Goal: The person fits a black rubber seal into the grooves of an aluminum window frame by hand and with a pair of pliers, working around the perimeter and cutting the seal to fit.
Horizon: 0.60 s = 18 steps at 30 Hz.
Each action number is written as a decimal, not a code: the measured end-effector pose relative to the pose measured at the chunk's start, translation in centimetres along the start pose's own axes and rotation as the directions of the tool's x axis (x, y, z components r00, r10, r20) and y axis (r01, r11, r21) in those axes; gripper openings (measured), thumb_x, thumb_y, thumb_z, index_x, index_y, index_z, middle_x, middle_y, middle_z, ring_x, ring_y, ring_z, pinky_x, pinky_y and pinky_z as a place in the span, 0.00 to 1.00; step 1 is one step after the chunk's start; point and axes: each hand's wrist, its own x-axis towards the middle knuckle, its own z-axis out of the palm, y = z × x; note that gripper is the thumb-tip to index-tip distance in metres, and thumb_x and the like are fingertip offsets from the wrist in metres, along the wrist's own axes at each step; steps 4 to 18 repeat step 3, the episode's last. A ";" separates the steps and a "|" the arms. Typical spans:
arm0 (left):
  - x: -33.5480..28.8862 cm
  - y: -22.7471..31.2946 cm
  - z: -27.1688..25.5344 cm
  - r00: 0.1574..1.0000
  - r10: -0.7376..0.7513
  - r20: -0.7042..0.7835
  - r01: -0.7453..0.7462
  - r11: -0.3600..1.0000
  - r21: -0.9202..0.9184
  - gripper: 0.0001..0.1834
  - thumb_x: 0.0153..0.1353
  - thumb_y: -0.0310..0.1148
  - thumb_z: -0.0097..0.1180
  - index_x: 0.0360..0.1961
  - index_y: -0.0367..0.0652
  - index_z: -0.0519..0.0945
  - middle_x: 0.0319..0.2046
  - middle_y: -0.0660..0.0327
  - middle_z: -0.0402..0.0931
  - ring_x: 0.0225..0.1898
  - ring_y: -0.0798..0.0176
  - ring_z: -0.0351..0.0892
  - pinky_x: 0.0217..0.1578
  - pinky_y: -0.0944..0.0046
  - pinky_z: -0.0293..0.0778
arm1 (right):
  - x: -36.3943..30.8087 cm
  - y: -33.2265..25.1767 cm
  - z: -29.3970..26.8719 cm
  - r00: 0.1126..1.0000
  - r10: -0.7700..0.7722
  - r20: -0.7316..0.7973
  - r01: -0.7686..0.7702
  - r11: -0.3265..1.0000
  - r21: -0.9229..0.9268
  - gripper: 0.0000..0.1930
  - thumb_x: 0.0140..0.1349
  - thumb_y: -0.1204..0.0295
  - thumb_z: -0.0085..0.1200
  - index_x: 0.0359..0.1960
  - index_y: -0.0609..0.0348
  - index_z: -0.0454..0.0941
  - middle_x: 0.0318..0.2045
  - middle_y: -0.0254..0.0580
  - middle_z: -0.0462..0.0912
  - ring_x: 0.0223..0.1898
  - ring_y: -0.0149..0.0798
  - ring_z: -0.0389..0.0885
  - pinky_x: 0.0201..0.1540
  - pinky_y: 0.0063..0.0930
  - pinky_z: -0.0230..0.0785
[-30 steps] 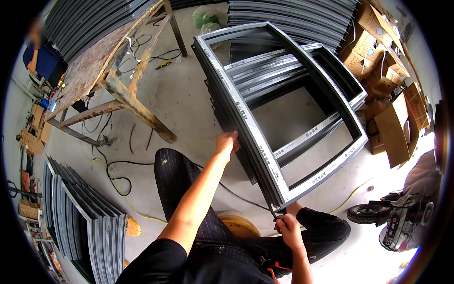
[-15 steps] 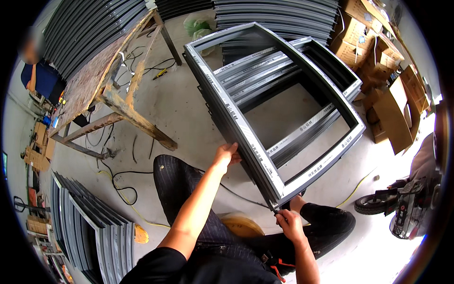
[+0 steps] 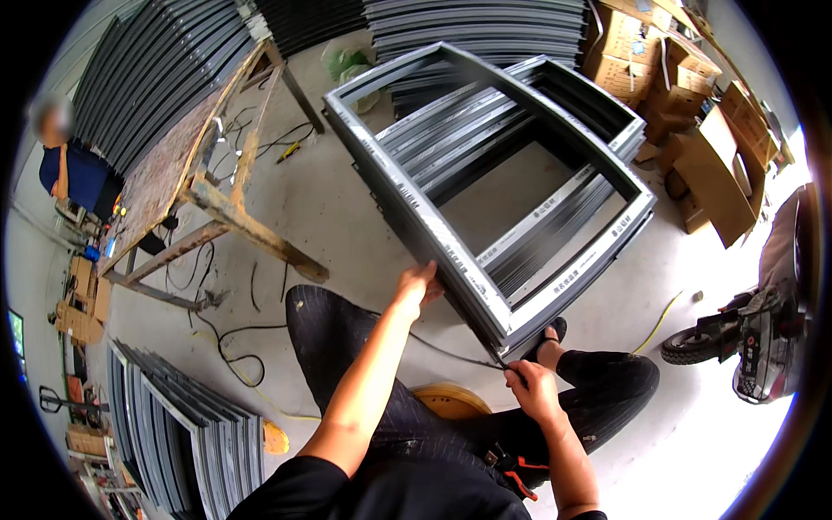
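Observation:
A stack of grey-and-black metal window frames [image 3: 451, 251], with pale printed film on the faces, stands tilted in front of me. My left hand [image 3: 419, 286] is closed around the long left edge of the stack, thumb on top. Just below the near corner is my right hand [image 3: 533, 386], its fingers curled in a fist-like pinch. A thin dark end shows between those fingers and the corner; what it belongs to is hidden. Under the stack's near end, between my legs, lies a round yellow disc-like piece [image 3: 451, 400].
A worn wooden-topped table [image 3: 178, 173] stands left, a person [image 3: 78, 173] beyond it. More frames are stacked at lower left [image 3: 186, 433]. Long profiles [image 3: 477, 35] lie behind. Cardboard boxes [image 3: 719, 165] and a wheeled vehicle [image 3: 754, 338] are right. A black cable [image 3: 251, 328] crosses the floor.
The view has turned slightly. The stack's near corner and my right hand sit a little farther from me, and more of my sandalled foot shows. My left hand keeps its hold.

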 end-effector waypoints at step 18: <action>-2.1 -2.4 0.3 0.997 0.051 -0.060 -0.050 0.998 0.025 0.18 0.65 0.42 0.53 0.41 0.35 0.77 0.31 0.58 0.80 0.31 0.63 0.81 0.33 0.63 0.79 | -0.9 0.1 0.5 0.998 -0.044 -0.044 0.044 0.999 -0.014 0.07 0.56 0.70 0.58 0.33 0.60 0.78 0.23 0.48 0.79 0.26 0.50 0.78 0.30 0.40 0.69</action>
